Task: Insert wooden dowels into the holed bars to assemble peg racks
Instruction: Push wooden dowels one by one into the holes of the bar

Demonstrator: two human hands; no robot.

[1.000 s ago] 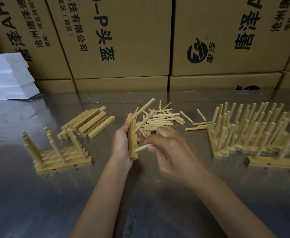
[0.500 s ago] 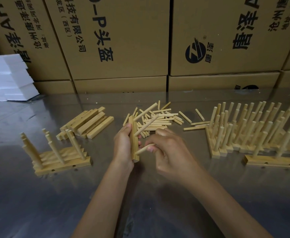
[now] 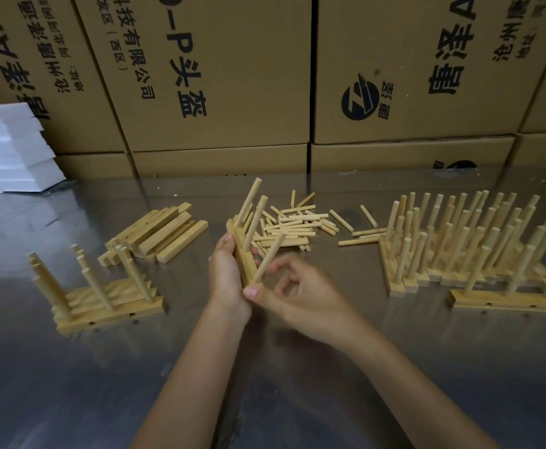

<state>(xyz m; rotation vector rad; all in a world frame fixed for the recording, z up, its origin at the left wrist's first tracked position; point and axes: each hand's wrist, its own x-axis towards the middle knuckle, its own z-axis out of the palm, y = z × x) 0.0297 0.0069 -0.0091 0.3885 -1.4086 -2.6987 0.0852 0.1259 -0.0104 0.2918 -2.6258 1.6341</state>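
left hand (image 3: 224, 280): bare, no ring, no glove
right hand (image 3: 292, 294): bare, short plain nails
forearms: bare, no sleeves, no watch

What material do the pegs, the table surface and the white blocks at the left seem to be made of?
Loose pegs: pale unfinished wood, matte, no visible coating.
Table: probably stainless steel; grey, smooth, reflecting the boxes.
White blocks: apparently foam, perhaps polystyrene; matte white, thick slabs.

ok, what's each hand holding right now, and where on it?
Left hand grips the bar around its middle, two dowels already in it. Right hand pinches the third dowel at its lower end, by the bar.
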